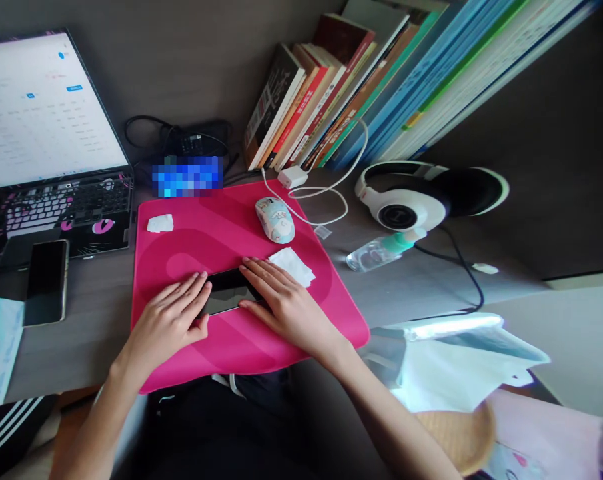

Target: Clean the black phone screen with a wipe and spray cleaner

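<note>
A black phone (231,291) lies sideways on a pink desk mat (181,200), its glossy dark face up. At its left end is my left hand (174,312), fingers along the far side and thumb at the near edge. My right hand (281,293) covers the right end in a similar grip, thumb low on the near edge. Both ends of the phone are hidden under the hands. A white folded wipe (294,267) touches or lies just beyond my right hand. Farther up the mat is a patterned computer mouse (274,220). Another small white piece (160,223) sits at upper left.
Left are an open laptop (56,127) and a second phone (47,283). Books (301,107) line the back. To the right lie a white charger (292,177) with cable, headphones (406,200) and a clear spray bottle (381,252). A white bag (456,360) is at lower right.
</note>
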`<action>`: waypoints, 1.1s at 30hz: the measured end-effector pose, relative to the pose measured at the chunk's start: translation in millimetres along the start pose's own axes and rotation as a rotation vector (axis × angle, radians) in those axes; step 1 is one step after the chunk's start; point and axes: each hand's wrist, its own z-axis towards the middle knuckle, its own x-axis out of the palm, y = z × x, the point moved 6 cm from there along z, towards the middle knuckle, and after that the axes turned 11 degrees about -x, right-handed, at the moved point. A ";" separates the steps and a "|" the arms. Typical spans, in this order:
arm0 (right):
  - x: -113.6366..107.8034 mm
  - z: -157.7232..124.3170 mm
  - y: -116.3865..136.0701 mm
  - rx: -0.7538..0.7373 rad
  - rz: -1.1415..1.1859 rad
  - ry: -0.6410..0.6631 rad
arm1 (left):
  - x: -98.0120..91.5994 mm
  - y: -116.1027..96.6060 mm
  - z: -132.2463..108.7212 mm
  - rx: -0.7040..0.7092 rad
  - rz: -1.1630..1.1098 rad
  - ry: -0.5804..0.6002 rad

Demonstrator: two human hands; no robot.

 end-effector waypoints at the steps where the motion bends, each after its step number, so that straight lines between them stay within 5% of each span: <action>1: -0.2 0.3 0.5 -0.004 -0.005 0.000 | 0.3 -0.1 -0.1 0.000 0.005 0.003; 33: -0.2 0.4 0.5 0.006 -0.018 0.035 | 3.5 -5.9 3.3 0.029 0.139 0.084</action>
